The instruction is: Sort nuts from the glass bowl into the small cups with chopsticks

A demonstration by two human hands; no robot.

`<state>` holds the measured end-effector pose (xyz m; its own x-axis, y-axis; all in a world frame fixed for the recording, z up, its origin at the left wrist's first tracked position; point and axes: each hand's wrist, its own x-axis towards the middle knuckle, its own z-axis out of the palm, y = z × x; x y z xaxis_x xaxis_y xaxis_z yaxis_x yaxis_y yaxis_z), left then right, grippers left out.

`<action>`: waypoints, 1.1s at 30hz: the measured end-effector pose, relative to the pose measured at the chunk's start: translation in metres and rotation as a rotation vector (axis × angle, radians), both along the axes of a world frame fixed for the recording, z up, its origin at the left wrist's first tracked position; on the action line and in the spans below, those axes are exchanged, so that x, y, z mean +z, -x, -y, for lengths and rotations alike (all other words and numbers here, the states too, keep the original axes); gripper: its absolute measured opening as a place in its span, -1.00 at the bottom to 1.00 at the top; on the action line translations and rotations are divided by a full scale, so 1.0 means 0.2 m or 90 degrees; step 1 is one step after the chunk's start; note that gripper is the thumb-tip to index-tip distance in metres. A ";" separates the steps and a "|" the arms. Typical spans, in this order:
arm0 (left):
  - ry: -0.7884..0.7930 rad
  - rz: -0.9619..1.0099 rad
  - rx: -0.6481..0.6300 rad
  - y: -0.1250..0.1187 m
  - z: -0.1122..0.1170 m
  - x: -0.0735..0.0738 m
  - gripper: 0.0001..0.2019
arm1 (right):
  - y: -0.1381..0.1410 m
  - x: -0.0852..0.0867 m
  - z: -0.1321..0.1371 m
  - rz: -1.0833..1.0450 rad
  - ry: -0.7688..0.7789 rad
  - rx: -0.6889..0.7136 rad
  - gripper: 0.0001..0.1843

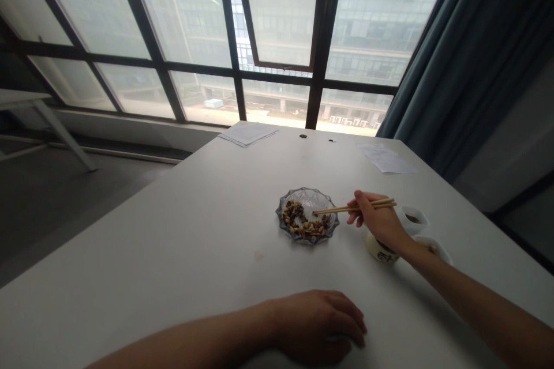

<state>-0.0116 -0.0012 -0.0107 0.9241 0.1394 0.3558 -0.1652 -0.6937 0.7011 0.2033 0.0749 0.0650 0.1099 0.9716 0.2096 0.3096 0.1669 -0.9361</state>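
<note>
My right hand (376, 220) is shut on a pair of wooden chopsticks (355, 207), and their tips reach over a scalloped glass dish (308, 199). Roasted nuts or seeds in dark shells (300, 221) lie in a curved heap along the near side of the dish. I cannot tell whether the tips touch any of them. My left hand (320, 326) rests palm down on the white table (173, 242) near its front edge, fingers loosely curved and holding nothing.
Behind my right wrist stand a small white cup with dark sauce (413, 220), a cream cup with dark characters (383, 249) and a white dish (435, 247). Sheets of paper (249, 134) lie at the far edge, near a large window and dark curtain.
</note>
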 end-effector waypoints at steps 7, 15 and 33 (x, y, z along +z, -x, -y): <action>0.004 -0.004 0.002 0.00 0.00 0.00 -0.69 | 0.01 0.03 0.03 -0.072 -0.066 -0.040 -0.37; -0.027 0.001 0.000 0.01 0.00 0.01 -0.68 | -0.17 0.19 0.22 -0.098 -0.194 -0.137 -0.44; 0.004 -0.070 0.039 0.02 0.02 0.11 -0.62 | -1.03 0.00 0.45 -0.316 -0.165 -0.499 -0.49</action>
